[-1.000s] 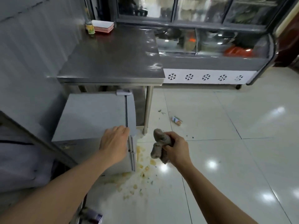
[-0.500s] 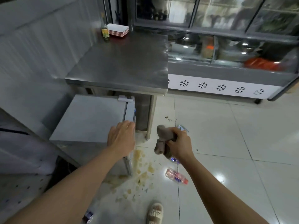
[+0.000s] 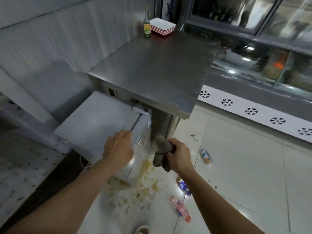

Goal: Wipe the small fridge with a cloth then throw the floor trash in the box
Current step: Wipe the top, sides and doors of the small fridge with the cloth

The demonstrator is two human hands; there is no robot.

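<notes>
The small grey fridge [image 3: 99, 125] stands on the floor under a steel table, its door edge facing right. My left hand [image 3: 118, 147] rests on the fridge's top front corner, fingers curled over the door edge. My right hand [image 3: 179, 156] grips a bunched brown-grey cloth [image 3: 162, 154] just right of the fridge door, apart from it. On the floor lie a pink wrapper [image 3: 179, 208], a blue-white wrapper [image 3: 184, 187] and a green-white packet [image 3: 206, 157]. Yellowish spilled bits [image 3: 145, 184] spread in front of the fridge.
A steel table [image 3: 157, 70] holds a green bottle [image 3: 146, 26] and stacked red-white trays [image 3: 163, 26] at its back. A glass display cooler [image 3: 253, 105] with snowflake marks runs along the right. My sandalled foot [image 3: 141, 230] shows at the bottom edge. No box is in view.
The view has swung left and closer to the fridge. My left hand stays on the fridge's top corner; my right hand with the cloth has moved nearer the door. More floor trash has come into view.
</notes>
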